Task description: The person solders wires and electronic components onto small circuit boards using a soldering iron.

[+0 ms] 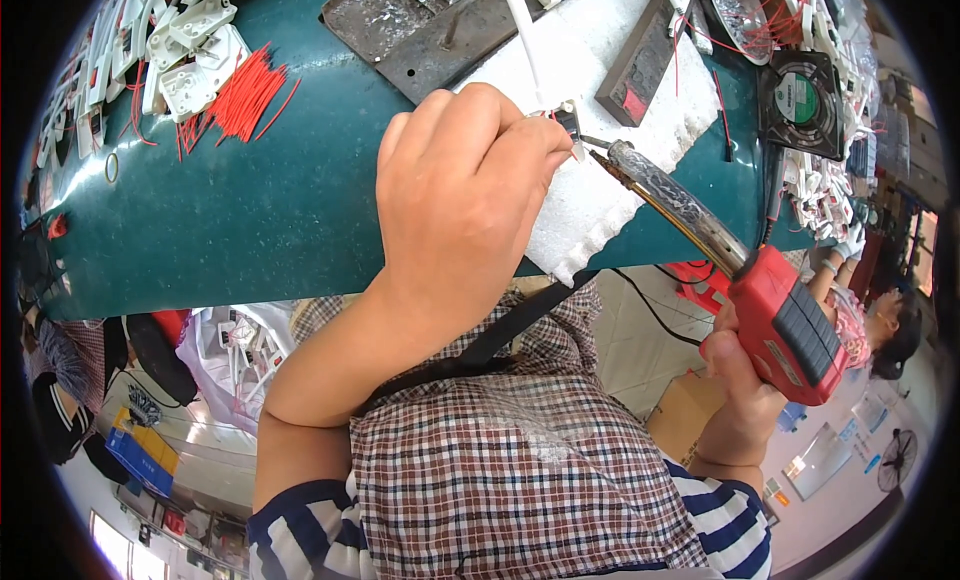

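My left hand (460,180) is closed, thumb and forefinger pinching a small white plastic part (567,112) with a dark piece in it, over the white foam sheet (590,225). A white cable (522,30) runs up and away from the part; the fingers hide some of it. My right hand (745,375) is wrapped round the red and black handle of a soldering gun (785,325). Its long metal barrel points up and left, with a thin feed tube alongside, and the tip is right beside the white part. Whether they touch, I cannot tell.
A dark metal block (640,65) rests on the foam. Behind it lies a solder-spattered metal tray (400,25). Cut red wires (248,95) and white plastic housings (190,85) lie at left. A small fan (803,105) stands right; another person (850,325) sits beyond.
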A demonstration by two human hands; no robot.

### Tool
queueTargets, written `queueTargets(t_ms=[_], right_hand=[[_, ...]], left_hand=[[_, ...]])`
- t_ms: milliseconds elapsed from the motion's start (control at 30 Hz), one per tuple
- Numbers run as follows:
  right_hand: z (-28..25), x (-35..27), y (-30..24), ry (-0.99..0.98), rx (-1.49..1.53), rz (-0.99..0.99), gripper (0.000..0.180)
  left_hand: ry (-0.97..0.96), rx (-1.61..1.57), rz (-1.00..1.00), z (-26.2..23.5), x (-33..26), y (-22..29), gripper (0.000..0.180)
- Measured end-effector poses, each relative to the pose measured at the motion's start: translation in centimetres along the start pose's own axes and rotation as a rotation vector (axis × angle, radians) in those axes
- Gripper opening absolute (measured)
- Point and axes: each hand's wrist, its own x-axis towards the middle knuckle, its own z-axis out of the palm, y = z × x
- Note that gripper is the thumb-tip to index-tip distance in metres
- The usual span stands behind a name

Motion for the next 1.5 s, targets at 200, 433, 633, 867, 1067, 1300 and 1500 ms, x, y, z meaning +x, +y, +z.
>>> queueTargets(t_ms=[200,433,633,867,1067,1300,1500], right_hand=[[-0.4,0.0,0.1,-0.015,-0.100,0.044,0.039],[0.0,0.0,1.9,0.132,-0.117,-0.244,0.088],[0.6,0.4,0.6,0.066,0.091,-0.145,0.032],[0.6,0.5,0.3,0.061,0.101,-0.164,0.027],[1.0,0.3,0.8,0.136,0.199,-0.181,0.025],[0.3,-0.3,1.0,0.211,0.291,-0.065,0.030],[-0.7,-0.5,2.2,0.233,0.352,-0.203,0.018]], left_hand=[[0.002,-0.004,-0.006,0.1,0.1,0.1,0.013],[0.008,-0.012,-0.007,0.1,0.1,0.2,0.013],[-0.006,0.008,-0.008,0.0,0.1,0.2,0.014],[-0.004,0.019,0.000,0.0,0.2,0.3,0.014],[-0.101,0.066,0.006,-1.6,1.6,0.8,0.018],[-0.258,0.260,0.435,-2.8,5.8,-1.3,0.032],[-0.152,0.140,0.637,-3.6,9.2,1.1,0.035]])
